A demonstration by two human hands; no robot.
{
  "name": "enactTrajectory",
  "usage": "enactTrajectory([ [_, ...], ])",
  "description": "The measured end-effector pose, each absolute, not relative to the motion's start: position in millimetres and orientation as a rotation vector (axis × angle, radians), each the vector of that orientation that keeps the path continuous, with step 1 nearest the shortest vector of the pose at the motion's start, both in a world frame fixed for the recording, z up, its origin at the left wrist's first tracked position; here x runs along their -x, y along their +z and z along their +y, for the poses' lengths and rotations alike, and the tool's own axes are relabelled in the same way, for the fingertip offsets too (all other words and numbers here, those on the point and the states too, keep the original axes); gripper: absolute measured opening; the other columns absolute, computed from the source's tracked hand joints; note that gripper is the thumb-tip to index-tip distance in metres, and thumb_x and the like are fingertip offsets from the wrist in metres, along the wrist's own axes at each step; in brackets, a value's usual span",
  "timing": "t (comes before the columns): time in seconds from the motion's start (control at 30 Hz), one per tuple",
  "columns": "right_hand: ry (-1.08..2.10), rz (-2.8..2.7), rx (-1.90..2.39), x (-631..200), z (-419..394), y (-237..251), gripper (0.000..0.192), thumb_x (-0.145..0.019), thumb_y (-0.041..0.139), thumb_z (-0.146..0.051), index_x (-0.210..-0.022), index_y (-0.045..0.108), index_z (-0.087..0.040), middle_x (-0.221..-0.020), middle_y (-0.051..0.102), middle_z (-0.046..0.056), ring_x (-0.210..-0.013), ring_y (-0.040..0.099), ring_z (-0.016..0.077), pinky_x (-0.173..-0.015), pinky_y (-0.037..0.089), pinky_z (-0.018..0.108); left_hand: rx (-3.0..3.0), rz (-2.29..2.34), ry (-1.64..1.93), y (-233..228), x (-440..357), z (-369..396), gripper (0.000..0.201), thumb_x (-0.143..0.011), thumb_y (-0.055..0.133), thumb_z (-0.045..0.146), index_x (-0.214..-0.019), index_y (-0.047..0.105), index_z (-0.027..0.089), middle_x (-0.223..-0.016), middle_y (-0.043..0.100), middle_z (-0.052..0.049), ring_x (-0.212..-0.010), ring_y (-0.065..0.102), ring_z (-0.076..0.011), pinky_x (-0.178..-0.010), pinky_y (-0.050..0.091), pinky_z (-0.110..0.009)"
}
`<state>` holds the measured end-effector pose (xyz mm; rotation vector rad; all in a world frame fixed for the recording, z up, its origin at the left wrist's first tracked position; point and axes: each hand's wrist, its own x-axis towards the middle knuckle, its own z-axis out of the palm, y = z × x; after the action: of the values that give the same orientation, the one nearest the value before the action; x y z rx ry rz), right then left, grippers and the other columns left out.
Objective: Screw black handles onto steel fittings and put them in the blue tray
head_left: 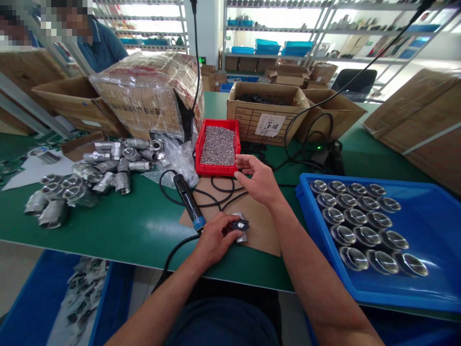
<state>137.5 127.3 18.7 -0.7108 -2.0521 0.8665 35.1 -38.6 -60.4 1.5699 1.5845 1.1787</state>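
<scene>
My left hand [218, 236] pinches a black part [242, 224] that sits on a small silver metal fitting [242, 236], resting on a piece of brown cardboard [264, 235]. My right hand [258, 181] hovers at the lower right corner of a red bin [218, 170] heaped with small silver metal pieces [218, 145], too small to name. Its fingers and thumb are apart, and nothing shows between them. A black electric screwdriver [188, 199] with a blue collar lies just beyond my left hand, its cable looping over the cardboard.
Silver pipe fittings [108, 166] are piled at the left. A blue tray [437, 230] of round metal parts stands at the right. Cardboard boxes [248, 117] line the back, one holding black parts. Across the table, a person [104, 45] in blue is partly visible.
</scene>
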Motion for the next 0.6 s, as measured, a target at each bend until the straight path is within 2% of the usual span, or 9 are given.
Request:
enactTrajectory([
  [0.1,0.857,-2.179,0.659,-122,139,18,0.034,-0.082,0.061,-0.015,-0.116,0.064,-0.019,-0.112,0.070,0.007,-0.102,0.067,0.0195,-0.092,0.055,0.037,-1.572,1.570,1.189,-60,-36,-39,0.033,-0.083,0.069,0.020,-0.115,0.064,0.021,-0.092,0.061,-0.002,-0.076,0.057,-0.0138,-0.072,0.047,-0.027],
  [0.27,0.909,-2.222,0.650,-123,136,1,0.032,-0.084,0.056,-0.011,-0.115,0.066,-0.018,-0.111,0.072,0.006,-0.099,0.067,0.0180,-0.088,0.055,0.034,-1.558,1.547,1.183,-58,-36,-39,0.032,-0.082,0.068,0.021,-0.114,0.064,0.021,-0.093,0.061,-0.002,-0.074,0.057,-0.0134,-0.071,0.047,-0.026],
  [0.47,0.632,-2.310,0.658,-107,144,9,0.032,-0.082,0.056,-0.007,-0.111,0.068,-0.014,-0.112,0.071,0.010,-0.105,0.064,0.0211,-0.096,0.050,0.037,-1.588,1.551,1.187,-59,-37,-38,0.032,-0.083,0.065,0.021,-0.115,0.062,0.022,-0.094,0.063,-0.001,-0.073,0.057,-0.0127,-0.068,0.046,-0.026],
  [0.6,0.738,-2.325,0.653,-115,135,20,0.031,-0.084,0.055,-0.008,-0.111,0.068,-0.015,-0.109,0.071,0.008,-0.100,0.065,0.0192,-0.093,0.052,0.036,-1.581,1.567,1.177,-59,-39,-38,0.032,-0.083,0.063,0.020,-0.114,0.061,0.022,-0.099,0.064,-0.003,-0.075,0.058,-0.0136,-0.068,0.047,-0.026],
])
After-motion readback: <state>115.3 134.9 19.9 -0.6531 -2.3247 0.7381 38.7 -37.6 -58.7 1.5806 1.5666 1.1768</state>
